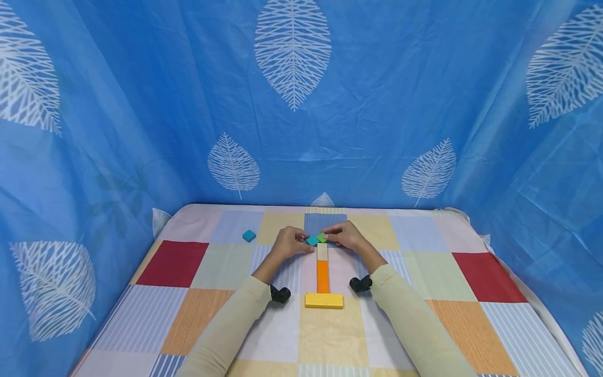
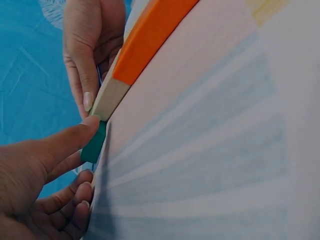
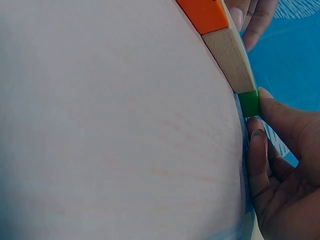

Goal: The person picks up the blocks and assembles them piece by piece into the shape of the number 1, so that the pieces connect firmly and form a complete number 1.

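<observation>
My left hand pinches a teal block between thumb and fingers at the far end of a row of blocks. From the other side, my right hand pinches a small green block, right beside the teal one. Both blocks sit turned cornerwise at the tip of a plain wooden block. An orange block follows it toward me, and a yellow block lies crosswise at the near end. In the right wrist view the green block meets the wooden block's end.
A second teal block lies apart on the left, on the patchwork cloth. Blue curtains with white leaves hang behind the far edge and along both sides. Each wrist wears a small black camera.
</observation>
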`<state>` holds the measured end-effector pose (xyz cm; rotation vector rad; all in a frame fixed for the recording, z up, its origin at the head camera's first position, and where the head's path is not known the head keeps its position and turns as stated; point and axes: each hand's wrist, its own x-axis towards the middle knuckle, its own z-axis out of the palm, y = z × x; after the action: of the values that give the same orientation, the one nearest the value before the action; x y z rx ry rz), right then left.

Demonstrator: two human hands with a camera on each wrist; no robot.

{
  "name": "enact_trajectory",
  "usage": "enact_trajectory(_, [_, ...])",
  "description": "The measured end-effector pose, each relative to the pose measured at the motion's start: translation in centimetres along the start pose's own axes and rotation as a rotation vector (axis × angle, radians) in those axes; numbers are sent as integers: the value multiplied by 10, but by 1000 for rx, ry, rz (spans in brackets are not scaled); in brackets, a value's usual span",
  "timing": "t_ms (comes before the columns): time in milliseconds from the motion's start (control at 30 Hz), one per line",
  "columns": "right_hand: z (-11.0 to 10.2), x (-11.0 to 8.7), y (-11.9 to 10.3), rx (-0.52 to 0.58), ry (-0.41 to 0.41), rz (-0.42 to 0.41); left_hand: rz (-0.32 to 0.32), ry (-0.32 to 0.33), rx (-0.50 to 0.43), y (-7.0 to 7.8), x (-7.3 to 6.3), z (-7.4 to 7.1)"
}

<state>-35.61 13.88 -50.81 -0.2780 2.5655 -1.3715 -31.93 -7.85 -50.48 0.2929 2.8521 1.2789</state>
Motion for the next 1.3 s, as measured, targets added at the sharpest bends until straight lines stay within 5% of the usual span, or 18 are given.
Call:
enact_trajectory(467, [0, -2, -2, 16, -2, 1, 35, -47, -69, -4, -10, -10])
enact_trajectory(833, [1, -2, -3, 4, 6, 11, 54, 23, -92, -8, -24, -31])
enact_trajectory(1300, [2, -1, 2, -3, 29, 20, 30, 136, -2, -9, -45, -51])
